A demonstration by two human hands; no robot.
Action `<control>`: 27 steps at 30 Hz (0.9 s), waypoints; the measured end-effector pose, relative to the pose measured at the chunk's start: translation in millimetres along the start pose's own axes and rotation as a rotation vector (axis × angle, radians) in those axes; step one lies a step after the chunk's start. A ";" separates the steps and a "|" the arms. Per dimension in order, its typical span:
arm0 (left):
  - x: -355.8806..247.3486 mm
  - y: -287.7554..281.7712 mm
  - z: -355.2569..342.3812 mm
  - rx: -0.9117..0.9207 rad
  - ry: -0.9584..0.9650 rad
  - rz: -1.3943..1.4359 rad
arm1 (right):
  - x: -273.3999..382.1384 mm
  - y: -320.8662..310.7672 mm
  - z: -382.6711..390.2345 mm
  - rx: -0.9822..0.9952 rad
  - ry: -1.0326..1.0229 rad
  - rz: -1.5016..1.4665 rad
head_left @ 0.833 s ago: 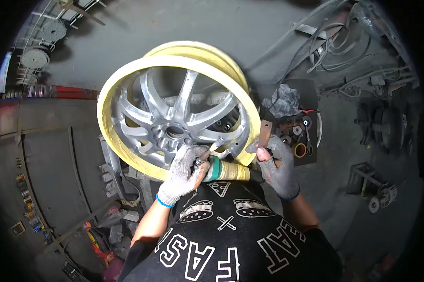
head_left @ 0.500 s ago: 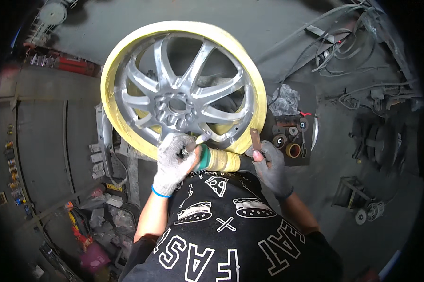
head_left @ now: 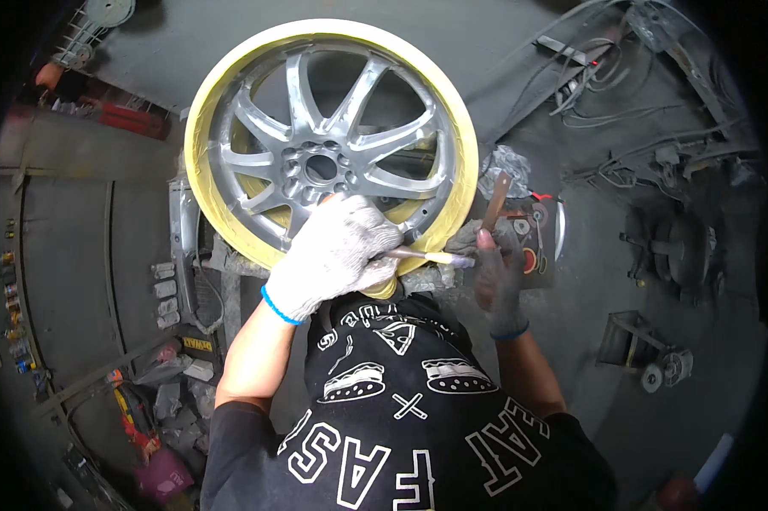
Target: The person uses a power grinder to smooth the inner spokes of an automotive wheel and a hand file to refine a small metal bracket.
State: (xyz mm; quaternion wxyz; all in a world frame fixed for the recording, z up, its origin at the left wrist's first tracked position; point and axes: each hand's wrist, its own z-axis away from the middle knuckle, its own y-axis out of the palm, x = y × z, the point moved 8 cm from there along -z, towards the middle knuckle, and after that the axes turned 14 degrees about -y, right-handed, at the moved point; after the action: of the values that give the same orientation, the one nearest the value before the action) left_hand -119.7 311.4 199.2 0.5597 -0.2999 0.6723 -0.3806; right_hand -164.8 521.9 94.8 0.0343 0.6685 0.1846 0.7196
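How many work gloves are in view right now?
2. One is on the left hand, overlapping the wheel low down; the other is on the right hand, holding a flat brown strip. Dark edges might hide more.

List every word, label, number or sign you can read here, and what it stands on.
Black shirt: large white capitals, not copied here.
Yellow label low on the left: dark lettering, not copied.
Pink object: marks too small to read.
Wheel, slender tool: no lettering made out.
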 end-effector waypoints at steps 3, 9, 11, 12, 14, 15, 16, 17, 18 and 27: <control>-9.0 5.4 -14.4 -0.009 0.179 0.082 | 0.8 -10.5 9.2 -0.096 0.056 -0.080; -42.8 15.8 -18.9 0.098 0.514 0.095 | 34.2 -13.6 17.2 -0.083 -0.191 0.001; -37.9 25.0 -18.4 0.216 0.400 0.341 | 40.3 -11.5 14.1 -0.055 -0.256 0.069; -32.1 32.3 -22.3 0.348 0.264 0.570 | 46.5 -5.6 13.4 -0.047 -0.300 0.096; -30.4 35.6 -26.9 0.359 0.222 0.593 | 44.2 -2.1 7.1 -0.078 -0.246 0.050; -34.9 33.9 -23.1 0.257 0.308 0.393 | 41.6 -1.0 7.3 -0.074 -0.247 0.108; -39.7 32.2 -19.6 0.156 0.388 0.191 | 40.8 2.2 2.3 -0.045 -0.242 0.138; -44.9 31.1 -16.4 0.056 0.463 -0.013 | 40.7 5.4 -5.8 -0.014 -0.238 0.169; -49.9 18.7 -19.7 0.051 0.490 -0.009 | 41.7 10.3 -13.4 0.020 -0.243 0.197; -43.7 7.2 -25.6 -0.120 0.310 0.259 | 6.1 31.0 -21.9 0.193 -0.072 -0.115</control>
State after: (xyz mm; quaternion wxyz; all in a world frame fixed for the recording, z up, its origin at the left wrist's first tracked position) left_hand -136.2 356.0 218.2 0.4749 -0.1816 0.8048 -0.3063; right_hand -180.7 490.1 109.4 0.0178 0.6826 0.2896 0.6708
